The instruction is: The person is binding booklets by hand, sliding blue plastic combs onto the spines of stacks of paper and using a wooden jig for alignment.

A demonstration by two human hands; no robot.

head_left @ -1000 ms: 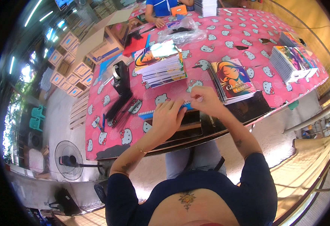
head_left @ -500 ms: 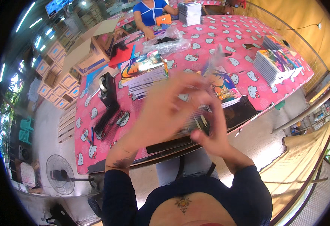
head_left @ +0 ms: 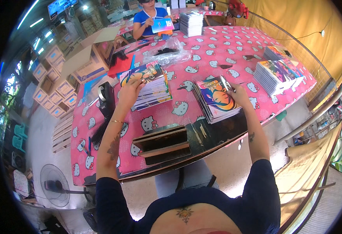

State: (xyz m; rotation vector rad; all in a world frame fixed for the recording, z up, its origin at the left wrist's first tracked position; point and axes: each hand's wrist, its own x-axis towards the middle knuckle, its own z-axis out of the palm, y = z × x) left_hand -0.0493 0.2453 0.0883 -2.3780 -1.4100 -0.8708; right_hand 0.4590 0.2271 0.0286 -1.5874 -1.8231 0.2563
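My left hand [head_left: 130,93] is at the left edge of a stack of notebooks [head_left: 151,93] with colourful illustrated covers, its fingers pinched at the top notebook. On the right, my right hand [head_left: 238,96] is closed at the edge of a smaller notebook stack [head_left: 214,100]. Something shiny and narrow [head_left: 225,82] shows at its fingertips; I cannot make out its kind. Between my arms, at the near table edge, stands an angled wooden holder [head_left: 163,146] with nothing in it.
A black tape dispenser [head_left: 107,97], dark coils [head_left: 99,132] and pens [head_left: 88,147] lie on the left. Taller notebook stacks [head_left: 276,76] stand at right. A crumpled plastic bag [head_left: 169,54] and an open carton [head_left: 91,64] are farther back. Across the table a person [head_left: 151,17] holds a blue booklet.
My hands have parted from the middle, left to the left stack and right to the right stack. The wooden holder is now uncovered. The person opposite has raised a blue booklet.
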